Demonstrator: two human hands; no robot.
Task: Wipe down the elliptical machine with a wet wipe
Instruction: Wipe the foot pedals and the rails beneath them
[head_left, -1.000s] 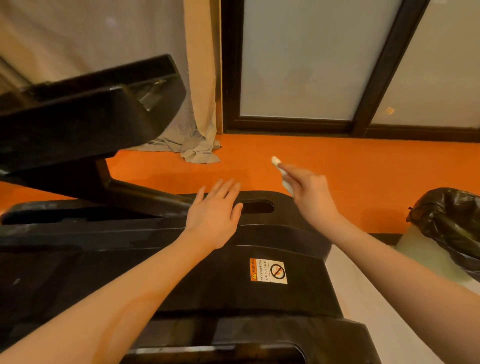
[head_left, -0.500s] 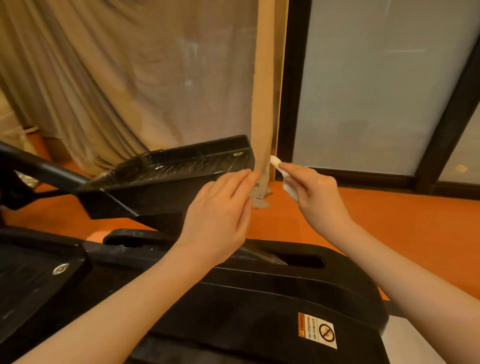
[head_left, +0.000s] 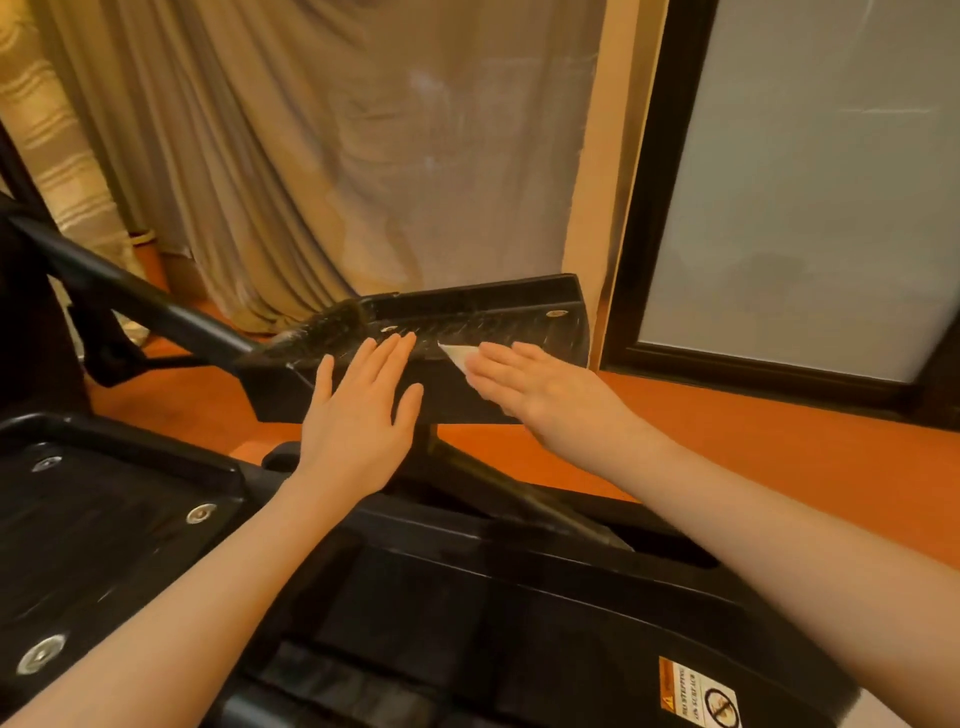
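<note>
The black elliptical machine (head_left: 467, 613) fills the lower half of the view. Its raised foot pedal (head_left: 498, 312) sits at the centre, dusty and streaked, on a black arm (head_left: 135, 301) running up to the left. My left hand (head_left: 358, 410) is flat with straight fingers, its fingertips at the pedal's near edge. My right hand (head_left: 540, 384) lies flat over a white wet wipe (head_left: 457, 354), pressing it on the pedal's surface; only a corner of the wipe shows beyond the fingers.
A second black pedal (head_left: 104, 519) with metal bolts lies at the lower left. Beige curtains (head_left: 311, 156) hang behind, and a dark-framed frosted glass panel (head_left: 800, 182) stands at the right. The floor (head_left: 753, 447) is orange. A warning sticker (head_left: 696, 696) sits on the housing.
The view rose from the machine's housing to the raised pedal. Both hands lifted off the housing area and reached forward; the right hand went from pinching the wipe in the air to pressing it flat on the pedal.
</note>
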